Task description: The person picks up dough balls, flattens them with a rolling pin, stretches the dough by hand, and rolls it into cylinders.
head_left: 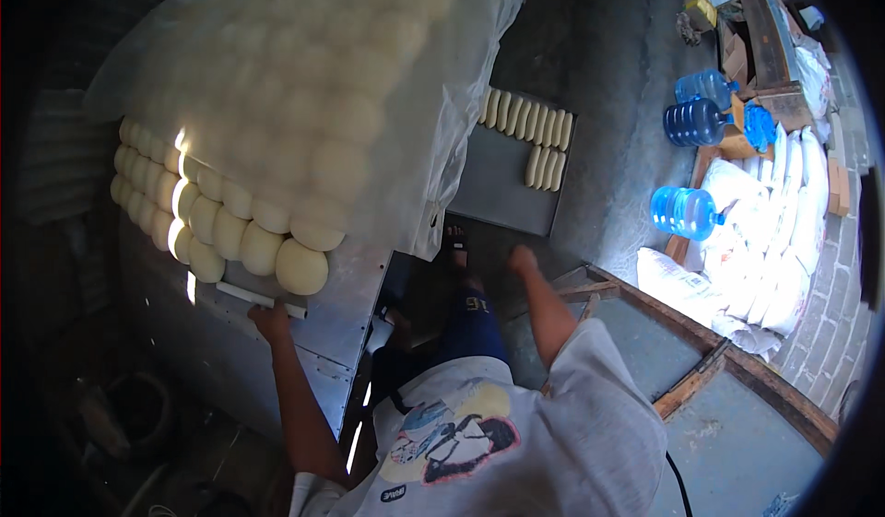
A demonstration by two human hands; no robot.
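My left hand (269, 319) is closed at a white rod (262, 299) that lies along the near edge of a metal table (323, 351). Just beyond it, pale round dough balls (301, 266) are stacked in several rows and layers. A translucent plastic sheet (304, 84) drapes over most of the stack, leaving the nearest balls bare. My right hand (524, 261) hangs to the right of the table with its fingers curled in, and nothing shows in it. Ahead of that hand, a metal tray (502, 185) holds rows of long dough pieces (544, 167).
Blue water jugs (687, 213) and white sacks (774, 231) stand at the right, beside a cardboard box (737, 130). A wood-framed grey panel (747, 434) reaches across the lower right. My foot (456, 238) is on the dark floor between table and tray.
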